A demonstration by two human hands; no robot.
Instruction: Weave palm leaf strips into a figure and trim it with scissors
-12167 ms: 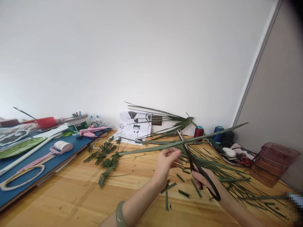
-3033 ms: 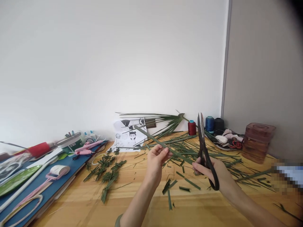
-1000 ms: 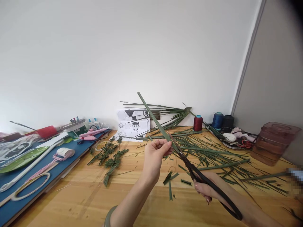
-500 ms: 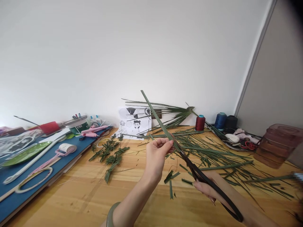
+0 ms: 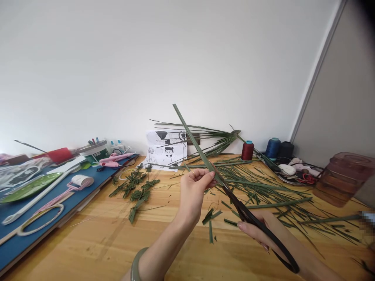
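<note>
The left hand (image 5: 193, 193) is closed in a pinch, thumb against fingertips, on a long narrow green palm-leaf strip (image 5: 191, 134) that slants up and to the left above the wooden worktop (image 5: 96, 242). The strip's free tip stands a little higher against the wall than it did a second ago. A pale green bangle (image 5: 135, 267) sits on that wrist. The right hand (image 5: 258, 233) is wrapped around the handle loops of long black scissors (image 5: 234, 201). Three seconds ago the blades stood upright beside the leaf; now they lie along its lower part, their tips just below the left fingertips. The blades look nearly closed, though how far is hard to tell. The tool and leaf therefore appear to be in contact, lined up lengthwise. Short green offcuts (image 5: 211, 215) lie on the worktop beneath both hands. Farther back, a fan-shaped palm frond (image 5: 218, 142) leans beside a printed cartoon sheet (image 5: 164, 150) and a dark red thread spool (image 5: 247, 151).
</note>
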